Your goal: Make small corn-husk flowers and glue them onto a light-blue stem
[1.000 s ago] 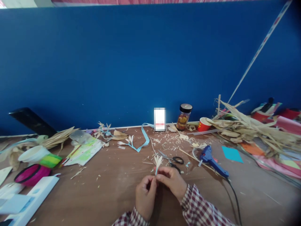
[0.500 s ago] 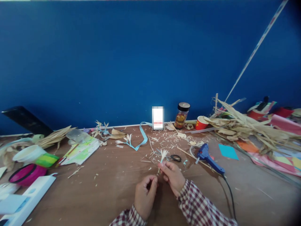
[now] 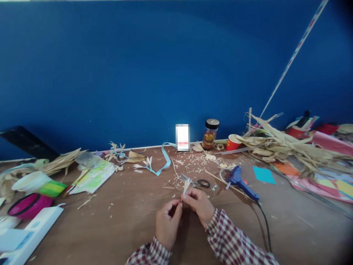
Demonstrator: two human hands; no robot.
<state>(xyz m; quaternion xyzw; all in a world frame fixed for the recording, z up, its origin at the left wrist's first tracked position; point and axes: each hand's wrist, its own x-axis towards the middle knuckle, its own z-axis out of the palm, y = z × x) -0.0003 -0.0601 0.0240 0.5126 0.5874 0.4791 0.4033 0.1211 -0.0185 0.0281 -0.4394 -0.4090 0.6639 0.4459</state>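
A small pale flower of dried husk strips (image 3: 187, 184) points up and away from me, its lower end pinched in the fingers of my right hand (image 3: 200, 204). My left hand (image 3: 167, 221) is closed too, thumb against forefinger, right beside the right fingertips at the flower's base. Whatever the left fingers pinch is too small to make out. Just beyond the flower lie dark-handled scissors (image 3: 203, 183), amid scattered husk clippings. A similar white flower (image 3: 148, 164) on a light blue stem lies farther back to the left, by a light blue ribbon (image 3: 166, 159).
To the right lies a blue glue gun (image 3: 242, 184) with its cord trailing forward. Behind stand a lidded jar (image 3: 211, 134) and a red paper cup (image 3: 233, 142). Dried husks (image 3: 292, 141) are heaped at the right. A white power strip (image 3: 41, 232) and a magenta container (image 3: 30, 206) sit left.
My left fingers have come up against the right ones at the flower's base. The flower sits lower between the hands, and the whole view has shifted slightly.
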